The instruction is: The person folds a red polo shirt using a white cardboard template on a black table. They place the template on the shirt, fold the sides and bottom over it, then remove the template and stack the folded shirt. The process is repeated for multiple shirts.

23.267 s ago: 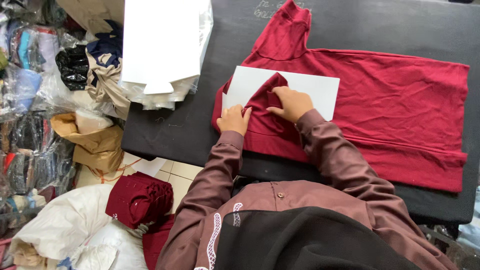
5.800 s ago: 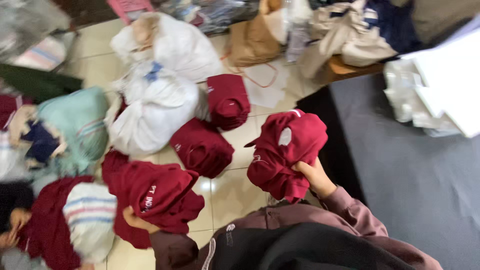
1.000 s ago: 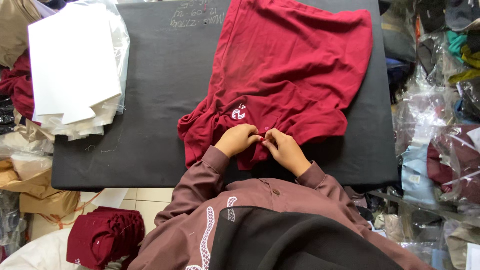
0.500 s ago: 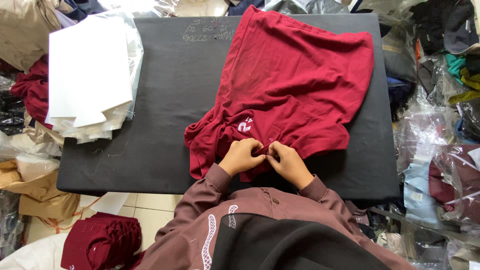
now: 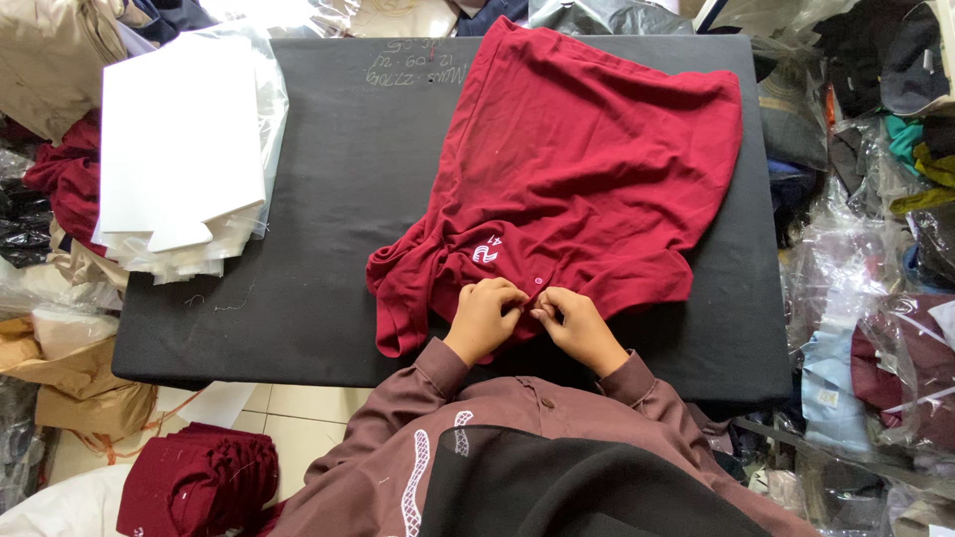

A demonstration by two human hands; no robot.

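Garment: dark red shirt (image 5: 587, 169) spread over the right half of the black table (image 5: 328, 199), hem toward the far edge, collar end bunched at the near edge.
Left hand (image 5: 484, 318): on the collar area at the near edge, fingers curled and pinching the red fabric beside a small button.
Right hand (image 5: 575, 323): just beside the left, fingertips touching it, thumb and forefinger pinching the same placket.
Far left corner: stack of white card sheets (image 5: 179, 149) in clear plastic.
Floor, near left: folded red bundle (image 5: 199, 482).
Right of table: bagged garments (image 5: 885, 328) piled up.
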